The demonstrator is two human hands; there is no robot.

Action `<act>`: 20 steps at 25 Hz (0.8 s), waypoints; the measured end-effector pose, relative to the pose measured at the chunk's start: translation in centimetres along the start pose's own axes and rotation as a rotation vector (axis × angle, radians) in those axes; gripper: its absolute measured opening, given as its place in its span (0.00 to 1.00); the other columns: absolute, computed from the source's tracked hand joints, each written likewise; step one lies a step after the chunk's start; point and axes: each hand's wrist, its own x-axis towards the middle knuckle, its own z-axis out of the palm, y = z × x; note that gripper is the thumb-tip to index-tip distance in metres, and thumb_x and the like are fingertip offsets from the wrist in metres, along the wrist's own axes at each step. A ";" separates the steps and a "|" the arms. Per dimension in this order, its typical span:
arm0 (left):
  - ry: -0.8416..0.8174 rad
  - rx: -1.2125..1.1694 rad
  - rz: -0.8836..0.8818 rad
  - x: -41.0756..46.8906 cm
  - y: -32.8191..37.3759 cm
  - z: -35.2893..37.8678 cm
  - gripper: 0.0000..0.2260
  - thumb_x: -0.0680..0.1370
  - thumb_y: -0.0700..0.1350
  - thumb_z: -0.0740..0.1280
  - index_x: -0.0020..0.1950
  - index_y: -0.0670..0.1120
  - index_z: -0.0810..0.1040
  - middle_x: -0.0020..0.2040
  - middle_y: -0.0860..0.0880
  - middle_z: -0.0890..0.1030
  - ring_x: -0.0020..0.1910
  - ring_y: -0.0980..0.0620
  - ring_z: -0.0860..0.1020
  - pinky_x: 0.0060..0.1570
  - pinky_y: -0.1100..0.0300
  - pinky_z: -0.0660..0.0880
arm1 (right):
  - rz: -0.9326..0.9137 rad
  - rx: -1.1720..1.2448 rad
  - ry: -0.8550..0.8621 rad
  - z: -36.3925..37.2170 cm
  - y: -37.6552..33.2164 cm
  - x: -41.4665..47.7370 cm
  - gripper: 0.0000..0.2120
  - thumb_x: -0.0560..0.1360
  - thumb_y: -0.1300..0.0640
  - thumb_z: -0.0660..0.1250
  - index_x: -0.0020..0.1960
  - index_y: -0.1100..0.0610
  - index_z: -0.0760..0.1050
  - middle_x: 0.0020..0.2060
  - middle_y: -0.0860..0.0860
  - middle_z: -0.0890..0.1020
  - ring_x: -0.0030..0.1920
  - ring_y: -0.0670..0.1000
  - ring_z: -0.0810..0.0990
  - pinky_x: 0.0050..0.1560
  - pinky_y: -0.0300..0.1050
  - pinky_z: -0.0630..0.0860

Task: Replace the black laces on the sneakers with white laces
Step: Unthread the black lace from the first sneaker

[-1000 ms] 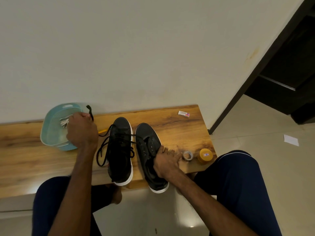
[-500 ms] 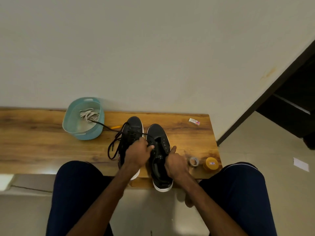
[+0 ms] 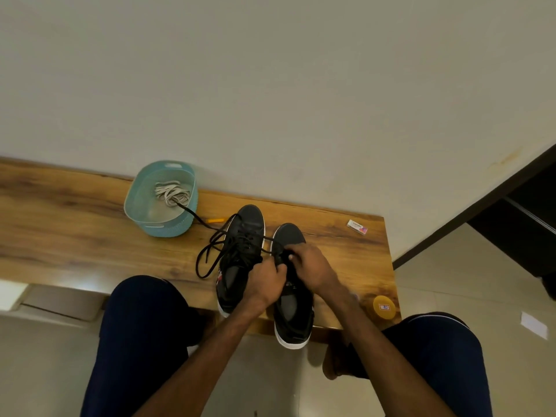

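Two sneakers (image 3: 250, 227) — heels at bench (image 3: 90, 236) edge

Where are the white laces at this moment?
In the head view, the white laces lie bundled inside the teal basket on the wooden bench, left of the laced sneaker, near the wall.

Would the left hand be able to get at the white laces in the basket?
Probably yes: the basket is open-topped, white laces exposed, though the left hand is busy at the sneakers.
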 end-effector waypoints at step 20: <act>0.027 0.115 0.077 -1.7 -0.4 2.8 0.23 0.84 0.52 0.51 0.75 0.40 0.61 0.69 0.40 0.72 0.57 0.44 0.79 0.55 0.48 0.79 | 0.306 0.367 0.094 0.4 0.9 1.4 0.07 0.78 0.62 0.67 0.55 0.56 0.80 0.49 0.49 0.82 0.50 0.48 0.78 0.49 0.40 0.72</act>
